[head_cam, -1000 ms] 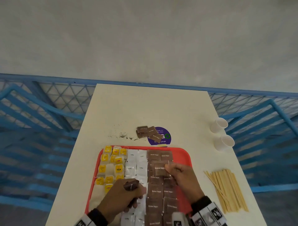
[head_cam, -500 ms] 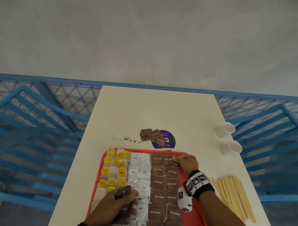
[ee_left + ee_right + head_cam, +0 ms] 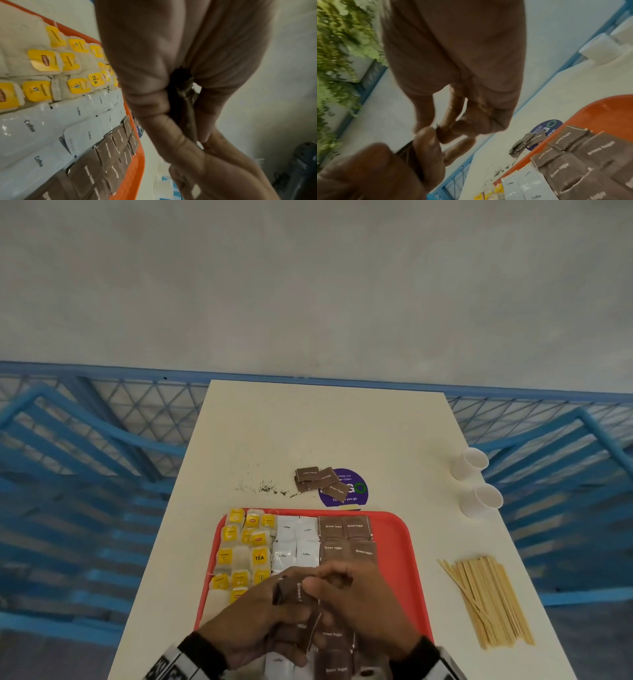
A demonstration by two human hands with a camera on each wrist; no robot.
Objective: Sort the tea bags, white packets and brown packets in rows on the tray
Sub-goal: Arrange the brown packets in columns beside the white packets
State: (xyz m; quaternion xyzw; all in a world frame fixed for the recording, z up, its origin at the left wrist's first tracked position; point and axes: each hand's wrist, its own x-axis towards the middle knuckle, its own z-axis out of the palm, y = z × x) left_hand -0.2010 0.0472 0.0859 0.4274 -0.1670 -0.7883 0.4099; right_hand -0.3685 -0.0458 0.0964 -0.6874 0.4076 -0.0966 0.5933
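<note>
- A cream table (image 3: 308,433) stands against a blue mesh railing (image 3: 102,405) and a grey wall; the red tray (image 3: 397,546) sits at the table's near edge, in front of you.
- On the tray, tea bags (image 3: 245,546) with yellow tags fill the left rows, white packets (image 3: 294,542) marked "Coffee" the middle, and brown packets (image 3: 346,537) marked "Brown Sugar" the rows right of centre.
- Your left hand (image 3: 253,625) is curled around a small stack of brown packets (image 3: 294,597), held above the tray's near half, over the seam between the white and brown rows.
- Your right hand (image 3: 363,601) meets it from the right, fingertips (image 3: 447,129) pinching the top edge of that stack; the left wrist view shows the brown paper (image 3: 187,102) sandwiched between the two hands.
- The held stack stands on edge between your thumbs, clear of the rows beneath.
- Beyond the tray's far edge, loose brown packets (image 3: 318,479) lie partly over a purple sticker (image 3: 352,491), with spilled tea grains (image 3: 263,489) to their left.
- Along the table's right edge sit two white cups (image 3: 474,481); wooden stirrers (image 3: 489,597) are piled nearer you.
</note>
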